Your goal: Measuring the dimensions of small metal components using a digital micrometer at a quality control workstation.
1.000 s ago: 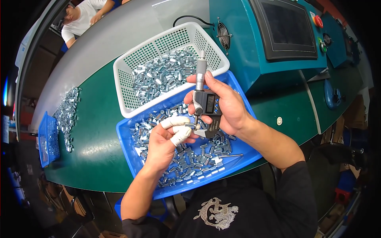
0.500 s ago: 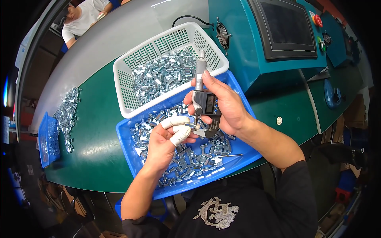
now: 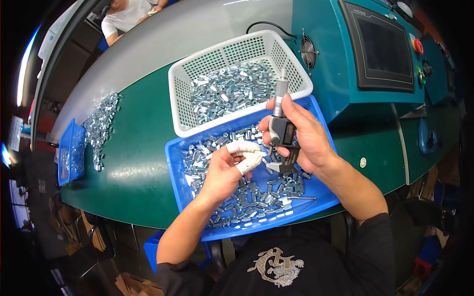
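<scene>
My right hand (image 3: 312, 135) is closed round a digital micrometer (image 3: 282, 132), its grey thimble pointing up and its dark frame down. White coverings wrap the thumb and a finger of my left hand (image 3: 228, 167). Those fingertips are pinched together on a small shiny metal piece (image 3: 260, 153), likely a long hex nut and mostly hidden, just left of the micrometer's jaws. Below both hands lies a blue tray (image 3: 174, 170) with many loose hex nuts (image 3: 247, 200). A thin metal rod (image 3: 302, 198) rests at the tray's right side.
A white perforated basket (image 3: 183, 129) of similar nuts stands behind, against the blue tray. To the left are a nut pile (image 3: 101, 126) and a small blue basket (image 3: 72, 153). A teal machine (image 3: 328, 74) with a screen stands at the right. Across the table sits another person (image 3: 129, 17).
The whole view has shifted, so the scene sits further right. My left fingertips and the piece have drawn slightly away from the micrometer's jaws. The micrometer's display has turned away a little.
</scene>
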### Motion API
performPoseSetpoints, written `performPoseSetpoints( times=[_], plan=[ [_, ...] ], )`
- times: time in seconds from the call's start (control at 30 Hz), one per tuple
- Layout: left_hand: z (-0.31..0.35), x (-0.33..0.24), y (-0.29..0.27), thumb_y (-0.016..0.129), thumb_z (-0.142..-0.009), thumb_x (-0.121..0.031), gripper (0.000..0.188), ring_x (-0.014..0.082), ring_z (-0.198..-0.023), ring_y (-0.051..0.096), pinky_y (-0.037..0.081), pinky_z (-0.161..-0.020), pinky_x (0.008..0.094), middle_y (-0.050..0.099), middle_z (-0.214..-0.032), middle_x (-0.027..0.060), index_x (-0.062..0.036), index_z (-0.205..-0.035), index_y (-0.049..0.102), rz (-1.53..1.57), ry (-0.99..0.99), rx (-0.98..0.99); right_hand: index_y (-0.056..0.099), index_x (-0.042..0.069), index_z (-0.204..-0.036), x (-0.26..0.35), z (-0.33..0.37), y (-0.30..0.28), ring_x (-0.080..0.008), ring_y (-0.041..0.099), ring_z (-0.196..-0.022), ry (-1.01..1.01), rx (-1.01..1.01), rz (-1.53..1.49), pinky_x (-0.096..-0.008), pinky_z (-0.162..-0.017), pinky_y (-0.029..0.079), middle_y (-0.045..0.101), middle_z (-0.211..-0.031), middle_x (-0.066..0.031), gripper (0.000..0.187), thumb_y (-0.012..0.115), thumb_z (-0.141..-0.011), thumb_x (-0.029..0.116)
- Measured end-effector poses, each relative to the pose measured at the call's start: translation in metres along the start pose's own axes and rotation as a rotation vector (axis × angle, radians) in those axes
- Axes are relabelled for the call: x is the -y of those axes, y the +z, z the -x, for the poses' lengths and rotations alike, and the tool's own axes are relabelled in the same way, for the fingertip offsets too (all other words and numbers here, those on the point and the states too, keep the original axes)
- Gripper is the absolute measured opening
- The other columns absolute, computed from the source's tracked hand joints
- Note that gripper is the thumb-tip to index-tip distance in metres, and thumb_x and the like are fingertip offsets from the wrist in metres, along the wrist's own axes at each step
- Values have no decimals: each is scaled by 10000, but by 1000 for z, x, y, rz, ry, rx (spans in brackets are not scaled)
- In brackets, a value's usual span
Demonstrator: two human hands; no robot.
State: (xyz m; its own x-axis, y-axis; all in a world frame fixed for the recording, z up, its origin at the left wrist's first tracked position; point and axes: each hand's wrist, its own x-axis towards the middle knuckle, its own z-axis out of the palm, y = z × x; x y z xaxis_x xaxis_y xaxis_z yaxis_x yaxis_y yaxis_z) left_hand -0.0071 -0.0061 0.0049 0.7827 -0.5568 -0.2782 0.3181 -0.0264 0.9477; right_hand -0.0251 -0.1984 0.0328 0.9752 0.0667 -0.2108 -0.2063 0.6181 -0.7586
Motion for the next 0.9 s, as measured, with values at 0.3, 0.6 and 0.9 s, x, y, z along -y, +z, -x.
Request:
performPoseSetpoints(
  times=[0.3, 0.6, 0.9],
  plan=[
    [-8, -11, -13, 623, -850, -27, 503, 154, -868, 608, 553, -693, 272, 573, -1157, 153, -24, -1306, 411, 45, 355, -375, 467, 67, -1141, 2, 1, 2, -132, 624, -684, 27, -12, 5, -193, -389, 412, 618, -839, -95, 397, 373, -987, 420],
    [6, 19, 10, 726, -717, -272, 269, 292, -776, 569, 445, -736, 408, 614, -750, 99, -47, -851, 665, -1300, 384, 112, 464, 61, -1143, 2, 0, 2, -139, 624, -686, 34, -39, 15, -198, -390, 409, 622, -841, -102, 402, 387, -982, 421],
    [7, 20, 13, 700, -716, -208, 191, 292, -774, 570, 420, -703, 406, 616, -740, 108, -51, -809, 645, -1257, 363, 241, 464, 61, -1139, 1, 0, 2, -145, 626, -698, 38, -32, 14, -200, -388, 410, 622, -844, -107, 398, 391, -981, 419]
  ],
)
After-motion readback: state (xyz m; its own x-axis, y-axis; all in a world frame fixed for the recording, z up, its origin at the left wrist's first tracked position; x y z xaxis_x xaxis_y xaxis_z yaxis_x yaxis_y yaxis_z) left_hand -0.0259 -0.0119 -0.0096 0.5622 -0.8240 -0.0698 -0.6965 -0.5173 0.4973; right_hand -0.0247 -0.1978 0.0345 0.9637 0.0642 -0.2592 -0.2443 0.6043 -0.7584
